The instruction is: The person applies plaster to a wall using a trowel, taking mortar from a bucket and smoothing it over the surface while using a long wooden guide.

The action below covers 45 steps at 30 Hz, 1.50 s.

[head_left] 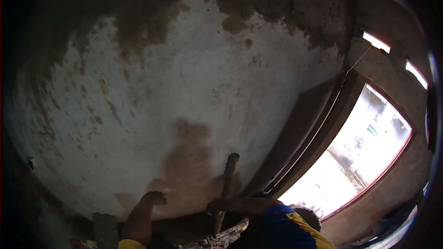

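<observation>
While the pale, dark-stained wall (pixel 226 78) fills most of the view, a bright opening (pixel 355 152) stands at right. Person's shadow (pixel 187 161) low on the wall. Upright pole (pixel 229 175) before it, slightly tilted. Right hand (pixel 213 206) at the pole, forearm crossing it — cannot tell if fingers grip. Left hand (pixel 156 198) raised near the wall — finger spread unclear.

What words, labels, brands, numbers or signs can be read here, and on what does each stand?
None can be read.
Wall: stained, but no legible writing.
Blue mark seen through the bright opening: too small and blurred to tell whether it is lettering.
</observation>
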Tool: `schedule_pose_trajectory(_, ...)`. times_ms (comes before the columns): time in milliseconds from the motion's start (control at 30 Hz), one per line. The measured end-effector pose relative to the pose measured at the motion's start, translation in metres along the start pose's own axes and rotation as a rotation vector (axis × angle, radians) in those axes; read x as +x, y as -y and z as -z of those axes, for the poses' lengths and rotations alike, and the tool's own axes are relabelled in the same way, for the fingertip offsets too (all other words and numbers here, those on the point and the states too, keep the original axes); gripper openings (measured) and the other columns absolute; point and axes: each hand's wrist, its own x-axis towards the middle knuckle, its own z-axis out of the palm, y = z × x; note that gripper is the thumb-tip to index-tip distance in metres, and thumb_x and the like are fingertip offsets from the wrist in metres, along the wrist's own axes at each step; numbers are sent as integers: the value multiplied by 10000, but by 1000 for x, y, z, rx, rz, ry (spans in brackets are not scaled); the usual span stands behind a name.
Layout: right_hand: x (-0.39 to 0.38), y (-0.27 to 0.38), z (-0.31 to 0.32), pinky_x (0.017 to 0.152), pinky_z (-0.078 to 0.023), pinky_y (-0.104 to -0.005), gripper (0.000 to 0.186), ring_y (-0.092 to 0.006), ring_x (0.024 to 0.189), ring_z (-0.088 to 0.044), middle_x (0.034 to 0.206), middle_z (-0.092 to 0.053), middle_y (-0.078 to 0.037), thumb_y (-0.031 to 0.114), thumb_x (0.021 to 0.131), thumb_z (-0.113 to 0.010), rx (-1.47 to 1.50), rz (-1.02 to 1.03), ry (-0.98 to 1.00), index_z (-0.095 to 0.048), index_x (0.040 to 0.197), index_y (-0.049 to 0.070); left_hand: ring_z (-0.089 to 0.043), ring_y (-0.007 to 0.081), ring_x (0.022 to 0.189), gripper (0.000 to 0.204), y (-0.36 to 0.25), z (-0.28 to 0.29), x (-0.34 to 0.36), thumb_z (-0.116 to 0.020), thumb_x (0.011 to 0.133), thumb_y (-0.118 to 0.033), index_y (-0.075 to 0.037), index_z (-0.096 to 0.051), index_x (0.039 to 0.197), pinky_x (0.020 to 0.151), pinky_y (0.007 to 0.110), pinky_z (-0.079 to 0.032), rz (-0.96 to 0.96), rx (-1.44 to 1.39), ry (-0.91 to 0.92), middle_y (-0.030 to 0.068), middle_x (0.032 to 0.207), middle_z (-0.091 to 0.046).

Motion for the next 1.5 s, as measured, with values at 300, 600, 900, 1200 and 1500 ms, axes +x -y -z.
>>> schedule_pose_trajectory(300,16,-4,-10,782,-458,-407,278,-277,948,-561,989,-586,-95,168,761,-469,20,63,-69,-545,1028,146,-557,241,930,415,4,-13,6,-539,789,-389,-82,-548,1068,845,350,-415,-159,121,-185,99,1078,-573)
schedule_pose_trajectory(600,8,0,6,799,-455,-409,283,-283,970,-549,1005,-578,-91,187,785,-455,-22,40,-32,-544,1051,147,-548,242,962,387,38,-29,29,-490,838,-359,-48,-543,1061,840,357,-411,-248,-113,-97,132,1093,-556)
schedule_pose_trajectory(900,14,-5,-15,772,-462,-396,279,-250,922,-567,970,-588,-87,198,771,-488,61,86,-159,-553,1038,147,-529,234,1011,522,-21,-10,-11,-483,792,-478,-143,-493,1192,877,386,-401,43,361,-260,101,1143,-526)
schedule_pose_trajectory(1200,1,0,-10,668,-502,-398,216,-260,865,-607,928,-624,-73,189,697,-578,151,-11,-37,-627,900,136,-502,262,1055,484,-33,3,-20,-517,789,-374,-72,-494,1167,892,361,-389,-155,114,23,98,1215,-494)
schedule_pose_trajectory(1500,26,6,17,758,-461,-431,264,-275,945,-572,972,-598,-80,203,756,-525,-1,12,-74,-570,1015,179,-520,250,1035,428,39,-32,-3,-553,793,-206,-28,-467,1172,850,346,-426,-168,227,-220,131,1129,-537)
